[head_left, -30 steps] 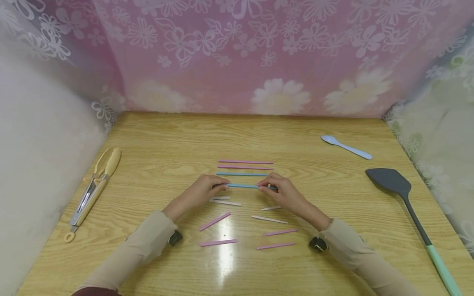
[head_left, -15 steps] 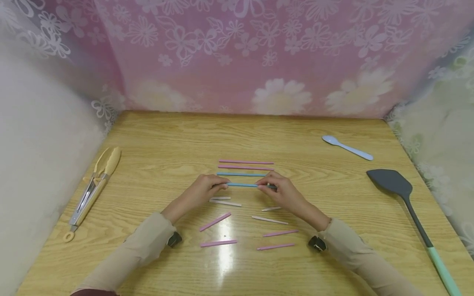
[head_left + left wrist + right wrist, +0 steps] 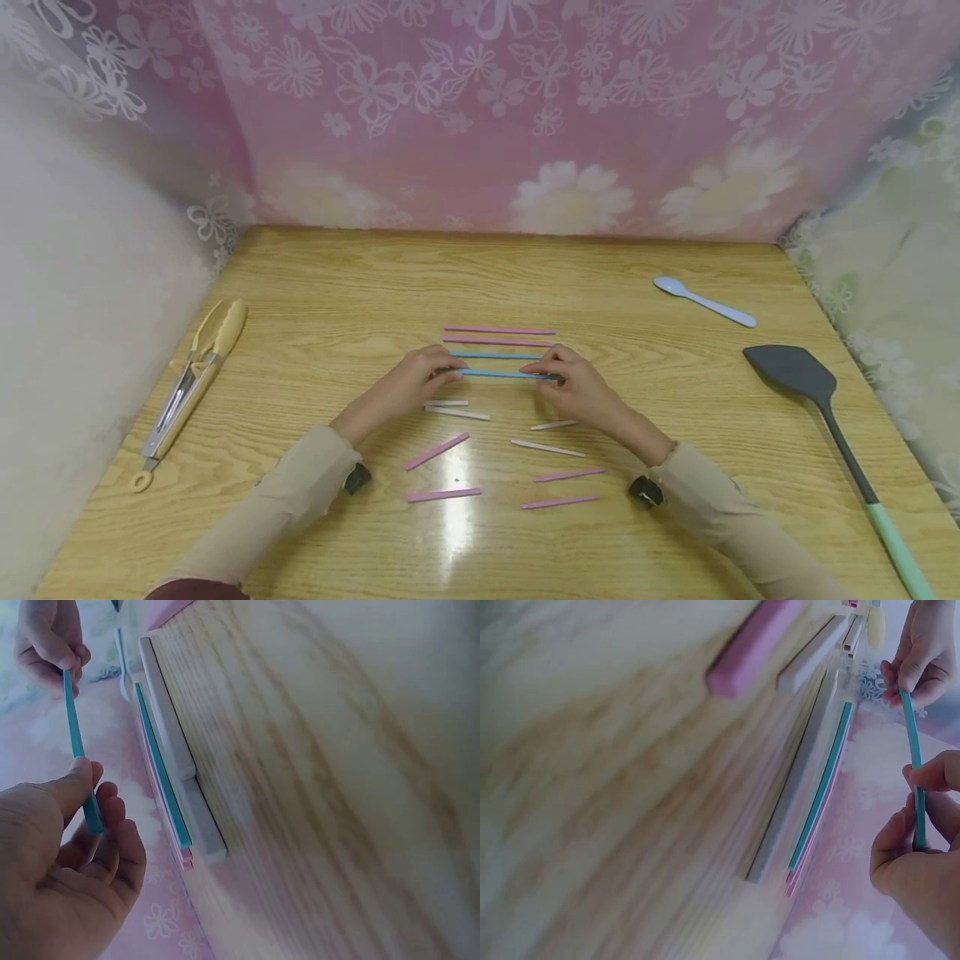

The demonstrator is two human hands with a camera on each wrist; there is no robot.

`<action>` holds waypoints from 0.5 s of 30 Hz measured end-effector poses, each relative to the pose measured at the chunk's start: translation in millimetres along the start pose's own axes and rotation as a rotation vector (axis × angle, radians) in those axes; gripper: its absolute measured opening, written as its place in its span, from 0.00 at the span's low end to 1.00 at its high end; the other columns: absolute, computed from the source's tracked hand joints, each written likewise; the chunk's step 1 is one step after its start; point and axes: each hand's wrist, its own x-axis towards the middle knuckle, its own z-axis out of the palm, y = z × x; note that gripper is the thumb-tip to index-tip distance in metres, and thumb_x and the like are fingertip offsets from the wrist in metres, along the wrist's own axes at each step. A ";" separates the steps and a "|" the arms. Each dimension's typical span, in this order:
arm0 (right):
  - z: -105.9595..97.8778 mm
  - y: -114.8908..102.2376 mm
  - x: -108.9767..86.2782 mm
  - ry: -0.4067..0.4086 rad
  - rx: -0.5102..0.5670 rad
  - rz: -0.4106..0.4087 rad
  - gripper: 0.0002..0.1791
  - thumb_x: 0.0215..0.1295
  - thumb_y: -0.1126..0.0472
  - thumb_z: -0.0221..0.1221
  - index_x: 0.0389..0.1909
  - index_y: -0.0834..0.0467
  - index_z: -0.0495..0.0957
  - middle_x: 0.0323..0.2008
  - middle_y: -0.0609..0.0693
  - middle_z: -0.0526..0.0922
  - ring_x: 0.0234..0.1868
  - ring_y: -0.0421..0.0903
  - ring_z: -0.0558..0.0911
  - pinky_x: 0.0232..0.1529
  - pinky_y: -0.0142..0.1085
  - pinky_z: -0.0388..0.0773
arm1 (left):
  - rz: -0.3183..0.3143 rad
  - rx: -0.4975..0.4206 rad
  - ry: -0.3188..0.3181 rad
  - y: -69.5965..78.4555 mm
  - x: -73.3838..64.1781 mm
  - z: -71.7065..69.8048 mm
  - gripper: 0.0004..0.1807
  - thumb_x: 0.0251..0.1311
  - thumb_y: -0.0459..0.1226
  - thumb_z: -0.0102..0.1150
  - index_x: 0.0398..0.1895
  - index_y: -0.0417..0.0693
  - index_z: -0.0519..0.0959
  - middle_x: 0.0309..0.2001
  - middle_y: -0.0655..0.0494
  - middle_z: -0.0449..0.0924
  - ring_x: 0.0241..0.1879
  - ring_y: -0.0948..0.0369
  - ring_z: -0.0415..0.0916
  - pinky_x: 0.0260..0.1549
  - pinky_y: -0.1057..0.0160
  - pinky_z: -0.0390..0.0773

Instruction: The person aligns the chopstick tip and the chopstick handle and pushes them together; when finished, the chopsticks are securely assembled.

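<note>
My left hand (image 3: 420, 375) pinches the left end of a thin blue stick (image 3: 495, 374) between thumb and fingers. Its other end is pinched by my right hand (image 3: 576, 385), so the stick spans level between both hands. Both wrist views show this held stick (image 3: 73, 724) raised off the table, slightly bowed in the right wrist view. Just beyond it a second blue stick (image 3: 495, 356) lies on the table, its ends overlapped by my fingers in the head view. Past that, two long pink sticks (image 3: 498, 342) lie parallel.
Nearer me lie shorter white sticks (image 3: 547, 448) and shorter pink sticks (image 3: 444, 495), in left and right groups. Yellow-tipped tongs (image 3: 191, 392) rest at the table's left. A pale blue spoon (image 3: 705, 301) and a dark spatula (image 3: 795, 371) with green handle lie right.
Both hands keep their pinch on the blue stick. It has risen slightly in the head view, closer to the second blue stick, and my left fingers now overlap that one's left end.
</note>
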 end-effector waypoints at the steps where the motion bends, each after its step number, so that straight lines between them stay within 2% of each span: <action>1: -0.3 0.5 -0.2 0.001 -0.010 0.015 0.12 0.59 0.73 0.60 0.43 0.64 0.83 0.33 0.49 0.73 0.28 0.40 0.69 0.25 0.29 0.71 | -0.003 0.004 0.000 -0.8 -0.4 -0.1 0.13 0.66 0.33 0.54 0.49 0.37 0.80 0.41 0.50 0.78 0.31 0.65 0.68 0.29 0.70 0.74; 4: -0.9 2.8 0.0 0.010 -0.045 0.054 0.09 0.57 0.71 0.63 0.40 0.63 0.84 0.33 0.49 0.76 0.33 0.45 0.77 0.35 0.34 0.79 | -0.012 0.012 -0.003 -2.3 -1.5 -0.9 0.14 0.66 0.33 0.54 0.51 0.38 0.79 0.41 0.51 0.75 0.32 0.64 0.68 0.30 0.70 0.73; 7: -1.2 5.5 1.2 0.018 -0.081 0.078 0.08 0.55 0.70 0.65 0.37 0.62 0.84 0.31 0.49 0.78 0.37 0.47 0.80 0.41 0.39 0.81 | -0.027 0.016 -0.009 -3.2 -1.7 -2.0 0.14 0.66 0.32 0.53 0.53 0.37 0.78 0.43 0.49 0.76 0.34 0.62 0.69 0.32 0.68 0.75; 12: -3.5 10.2 5.1 0.017 -0.122 0.107 0.06 0.54 0.68 0.67 0.35 0.62 0.84 0.30 0.48 0.78 0.32 0.43 0.76 0.36 0.34 0.77 | -0.067 0.013 -0.008 -3.6 -1.5 -4.0 0.13 0.66 0.29 0.52 0.51 0.35 0.78 0.46 0.46 0.77 0.42 0.57 0.74 0.42 0.62 0.78; 15: -5.2 12.1 8.7 0.006 -0.127 0.120 0.06 0.55 0.68 0.67 0.34 0.62 0.84 0.29 0.48 0.77 0.32 0.42 0.74 0.34 0.33 0.75 | -0.072 0.021 0.000 -4.9 0.5 -3.6 0.11 0.64 0.29 0.54 0.49 0.35 0.79 0.45 0.47 0.78 0.44 0.55 0.75 0.44 0.62 0.79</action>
